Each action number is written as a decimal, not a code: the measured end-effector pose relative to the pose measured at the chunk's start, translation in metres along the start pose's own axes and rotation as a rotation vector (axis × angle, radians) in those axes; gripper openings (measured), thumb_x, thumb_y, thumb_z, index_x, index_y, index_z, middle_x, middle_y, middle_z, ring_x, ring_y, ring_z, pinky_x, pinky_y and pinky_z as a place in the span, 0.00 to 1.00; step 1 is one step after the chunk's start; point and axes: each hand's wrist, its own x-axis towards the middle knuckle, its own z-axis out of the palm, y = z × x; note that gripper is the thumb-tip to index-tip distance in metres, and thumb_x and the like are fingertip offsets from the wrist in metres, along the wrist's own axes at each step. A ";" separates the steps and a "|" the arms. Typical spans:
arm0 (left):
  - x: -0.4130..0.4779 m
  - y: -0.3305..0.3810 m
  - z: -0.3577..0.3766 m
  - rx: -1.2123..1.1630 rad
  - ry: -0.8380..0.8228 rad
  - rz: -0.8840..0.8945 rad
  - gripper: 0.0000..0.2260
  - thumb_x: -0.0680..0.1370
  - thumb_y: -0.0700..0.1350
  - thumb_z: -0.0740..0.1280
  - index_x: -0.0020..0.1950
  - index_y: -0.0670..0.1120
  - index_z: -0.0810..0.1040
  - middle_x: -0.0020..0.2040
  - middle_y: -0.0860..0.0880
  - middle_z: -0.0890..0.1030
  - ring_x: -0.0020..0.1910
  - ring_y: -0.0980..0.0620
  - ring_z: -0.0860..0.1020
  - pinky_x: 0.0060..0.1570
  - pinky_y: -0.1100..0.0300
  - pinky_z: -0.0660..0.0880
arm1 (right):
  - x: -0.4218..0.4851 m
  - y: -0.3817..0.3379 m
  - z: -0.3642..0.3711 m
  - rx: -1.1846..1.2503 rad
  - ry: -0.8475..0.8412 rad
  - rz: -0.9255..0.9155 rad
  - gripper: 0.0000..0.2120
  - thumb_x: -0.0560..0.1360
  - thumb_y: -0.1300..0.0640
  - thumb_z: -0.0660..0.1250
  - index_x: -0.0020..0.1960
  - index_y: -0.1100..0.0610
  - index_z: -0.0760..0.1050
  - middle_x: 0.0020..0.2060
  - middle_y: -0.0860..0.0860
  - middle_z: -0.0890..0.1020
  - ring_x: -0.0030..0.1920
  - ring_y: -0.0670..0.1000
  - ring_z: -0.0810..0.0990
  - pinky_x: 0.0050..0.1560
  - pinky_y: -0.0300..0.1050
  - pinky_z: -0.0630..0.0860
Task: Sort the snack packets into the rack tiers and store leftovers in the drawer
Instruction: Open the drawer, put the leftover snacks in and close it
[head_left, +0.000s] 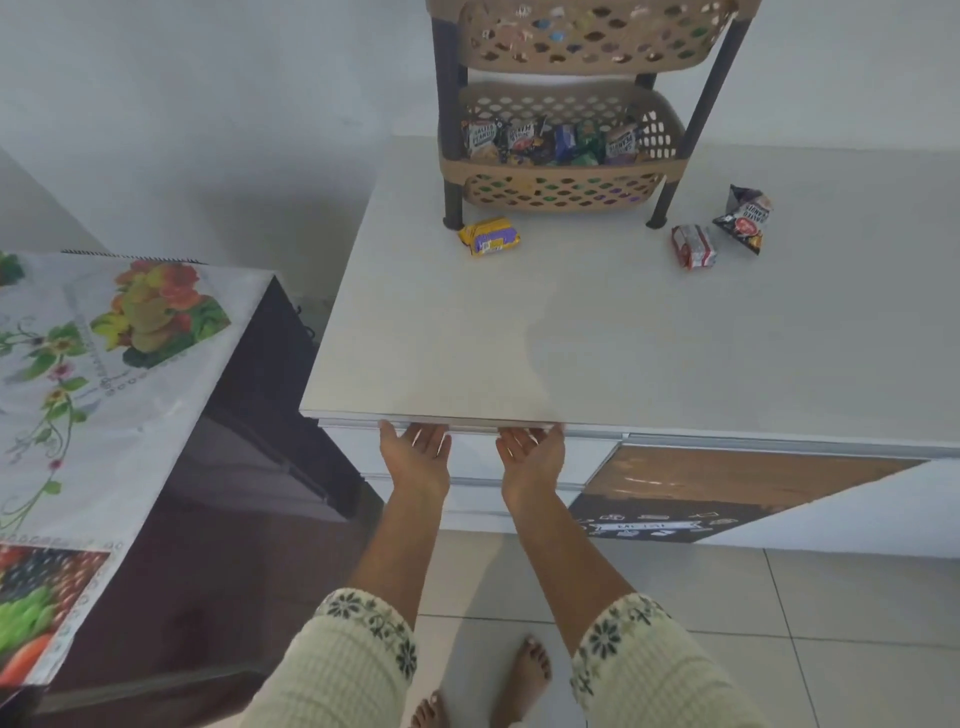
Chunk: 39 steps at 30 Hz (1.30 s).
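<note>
You can read "SALTED PEANUTS" on the left packet (482, 137) in the rack's lower basket (561, 171), and the same words, tilted, on the right packet (622, 143) there. Between them, a dark packet (521, 136) shows "PEANUTS" upside down. On the counter (571, 338), the black packet (745, 218) also reads "SALTED PEANUTS", turned sideways. The banner (644, 527) on the cabinet front and the yellow packet (490, 236) carry print too blurred to read.

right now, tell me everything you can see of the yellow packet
The yellow packet is small, a glossy yellow wrapper with a purple panel and a pale printed patch, seemingly sealed. It lies flat, slightly askew, on the white counter, close beside a dark front leg of the rack but apparently apart. Nothing else touches it.
</note>
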 end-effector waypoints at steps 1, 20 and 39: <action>0.001 0.002 -0.002 -0.023 -0.008 -0.015 0.29 0.81 0.61 0.54 0.69 0.39 0.69 0.65 0.41 0.75 0.62 0.43 0.76 0.70 0.50 0.67 | -0.001 0.003 0.004 0.049 0.016 0.003 0.24 0.82 0.43 0.54 0.61 0.63 0.71 0.50 0.59 0.81 0.55 0.60 0.81 0.63 0.53 0.75; -0.009 0.014 -0.042 0.199 -0.127 -0.096 0.32 0.81 0.62 0.53 0.71 0.36 0.67 0.66 0.39 0.75 0.65 0.42 0.76 0.70 0.50 0.67 | -0.012 0.021 -0.018 -0.075 0.064 -0.083 0.19 0.83 0.47 0.55 0.46 0.61 0.73 0.41 0.59 0.80 0.41 0.57 0.81 0.44 0.49 0.81; -0.087 -0.018 -0.162 0.509 0.017 0.077 0.23 0.83 0.56 0.55 0.45 0.39 0.76 0.41 0.40 0.82 0.41 0.43 0.82 0.49 0.47 0.78 | -0.107 0.090 -0.110 -0.199 0.376 -0.242 0.22 0.82 0.42 0.53 0.59 0.58 0.74 0.45 0.60 0.83 0.39 0.59 0.84 0.37 0.49 0.83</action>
